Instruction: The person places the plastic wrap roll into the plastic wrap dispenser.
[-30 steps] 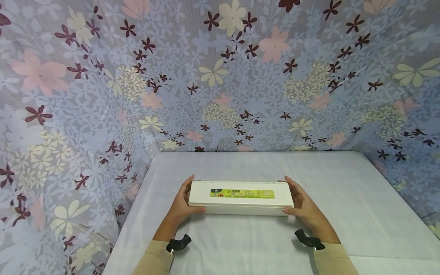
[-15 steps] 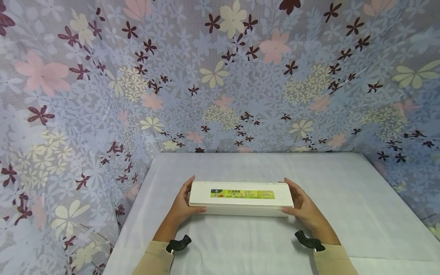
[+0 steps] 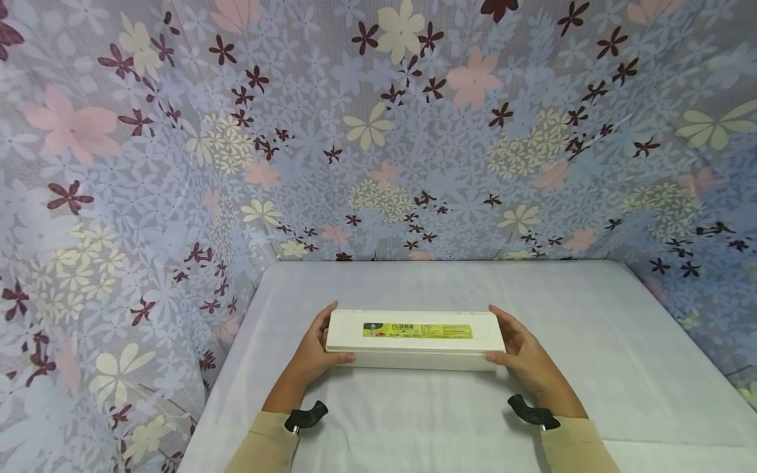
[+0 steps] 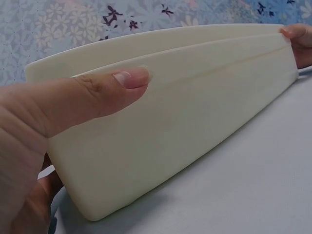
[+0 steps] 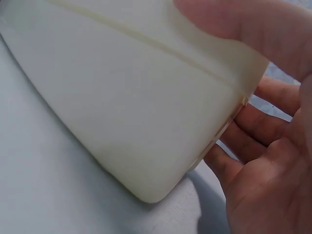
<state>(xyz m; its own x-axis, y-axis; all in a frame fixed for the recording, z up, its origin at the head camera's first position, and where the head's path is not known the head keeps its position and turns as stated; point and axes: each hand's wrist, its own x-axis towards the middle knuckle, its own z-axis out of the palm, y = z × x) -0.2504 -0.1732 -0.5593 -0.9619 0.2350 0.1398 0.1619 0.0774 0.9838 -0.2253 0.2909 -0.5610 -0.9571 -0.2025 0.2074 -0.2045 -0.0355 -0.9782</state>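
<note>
A long white cling film box [image 3: 343,335] with a green and yellow label [image 3: 417,331] on its lid lies crosswise at the middle of the table. My left hand [image 3: 316,351] grips its left end, thumb on the front face and fingers behind. At the other end my right hand [image 3: 526,358] holds it the same way. The left wrist view has the box's plain front face [image 4: 170,117] with a thumb [image 4: 112,87] across its upper part. In the right wrist view, fingers [image 5: 263,122] curl behind the box's end. Whether its underside fully touches the table I cannot tell.
A pale cloth covers the table [image 3: 414,420], with a fold line at the front right. Floral fabric [image 3: 378,131] hangs behind the table and along both sides. Black curved mounts [image 3: 306,416] sit at both wrists, beside beige sleeves [image 3: 263,447].
</note>
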